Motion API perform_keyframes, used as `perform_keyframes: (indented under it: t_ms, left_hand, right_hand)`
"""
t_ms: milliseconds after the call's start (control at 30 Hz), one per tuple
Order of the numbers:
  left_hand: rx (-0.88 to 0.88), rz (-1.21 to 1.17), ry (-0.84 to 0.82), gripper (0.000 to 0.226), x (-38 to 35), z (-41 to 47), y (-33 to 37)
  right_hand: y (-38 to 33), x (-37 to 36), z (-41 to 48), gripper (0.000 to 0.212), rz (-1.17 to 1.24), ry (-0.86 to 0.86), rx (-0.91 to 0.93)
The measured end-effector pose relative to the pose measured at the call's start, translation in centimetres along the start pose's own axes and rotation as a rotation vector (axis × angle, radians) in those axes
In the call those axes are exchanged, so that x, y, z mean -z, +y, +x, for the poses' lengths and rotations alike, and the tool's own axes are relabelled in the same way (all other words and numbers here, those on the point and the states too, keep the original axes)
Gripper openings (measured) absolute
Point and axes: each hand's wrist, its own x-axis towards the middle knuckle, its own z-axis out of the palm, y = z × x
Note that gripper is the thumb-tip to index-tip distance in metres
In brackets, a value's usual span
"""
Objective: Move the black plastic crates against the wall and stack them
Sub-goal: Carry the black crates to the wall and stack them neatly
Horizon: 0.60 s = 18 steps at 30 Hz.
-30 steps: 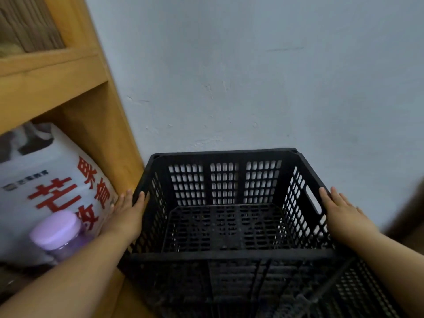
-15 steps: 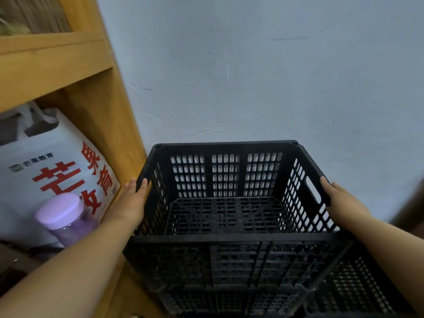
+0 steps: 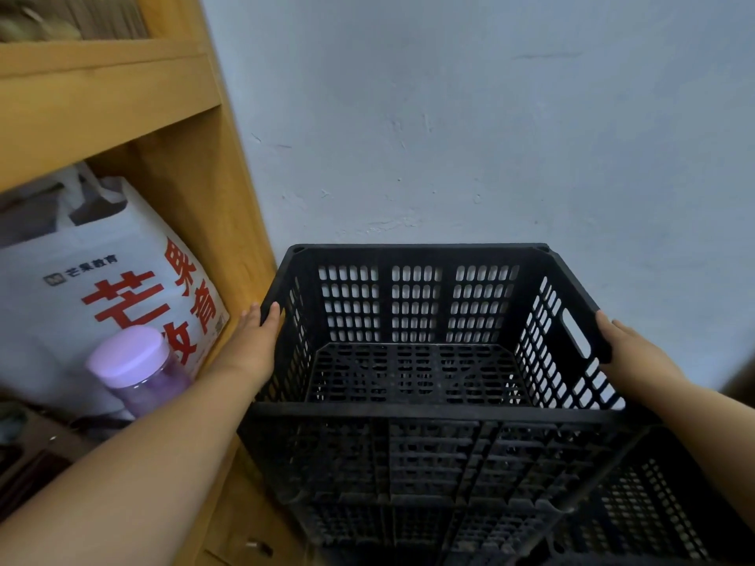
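Note:
A black plastic crate with slotted walls stands with its far side against the pale wall. It sits on top of another black crate, whose lattice shows at the bottom right. My left hand holds the upper crate's left wall, thumb hooked over the rim and fingers outside. My right hand holds the right wall next to the handle slot, its fingers hidden behind the wall. The upper crate has nothing in it.
A wooden shelf unit stands close to the crate's left side. On its lower shelf are a white bag with red characters and a jar with a lilac lid. The wall runs on to the right.
The crate and both hands have drifted slightly up in view, toward the wall, and more of the crate below shows. Both hands keep the same hold on the sides.

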Motion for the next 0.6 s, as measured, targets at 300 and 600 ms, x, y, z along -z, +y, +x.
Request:
perform_keyframes:
  t_ms: [300,600]
  left_hand:
    - [-0.002,-0.005,0.012,0.099,-0.09,0.21,0.04]
    - [-0.017,-0.001,0.007,0.097,-0.07,0.36,0.16]
  right_hand:
    - [-0.18,0.50,-0.30,0.076,-0.002,-0.006,0.017]
    - [-0.70,0.68,-0.10,0.076,-0.007,-0.010,0.021]
